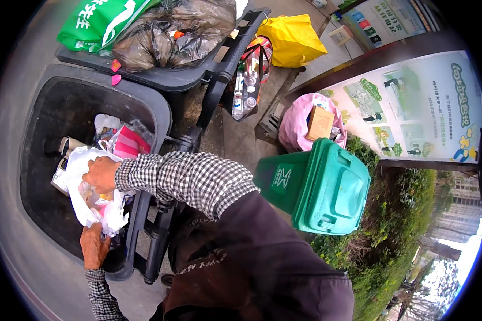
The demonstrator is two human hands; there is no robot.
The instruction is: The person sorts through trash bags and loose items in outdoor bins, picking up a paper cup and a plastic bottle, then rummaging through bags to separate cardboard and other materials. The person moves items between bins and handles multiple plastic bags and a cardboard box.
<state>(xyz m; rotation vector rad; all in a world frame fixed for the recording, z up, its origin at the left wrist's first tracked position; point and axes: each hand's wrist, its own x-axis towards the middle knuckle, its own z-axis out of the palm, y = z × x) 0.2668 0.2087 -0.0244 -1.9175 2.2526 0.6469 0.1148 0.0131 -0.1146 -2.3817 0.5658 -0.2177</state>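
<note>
A white plastic bag [79, 160] is spread open over a black wheeled bin [163, 115]. At its upper edge my right hand [100, 174] is closed on the plastic, knuckles up. My left hand [95, 246] pinches the bag's lower edge, near the bin's rim. Mixed small rubbish, partly clear wrapping with orange and yellow bits, shows inside the bag; its exact kinds cannot be made out. Deeper in the bin, a pink striped bag [129, 143] and a pale carton-like piece [60, 176] lie around the white bag.
Beside the bin, a second dark bin bears a tied dark rubbish bag [177, 37] and a green bag [99, 27]. A bag of plastic bottles [246, 85], a yellow bag [292, 40], a pink sack [297, 120] with boxes and a green lidded bin [332, 187] stand to the right.
</note>
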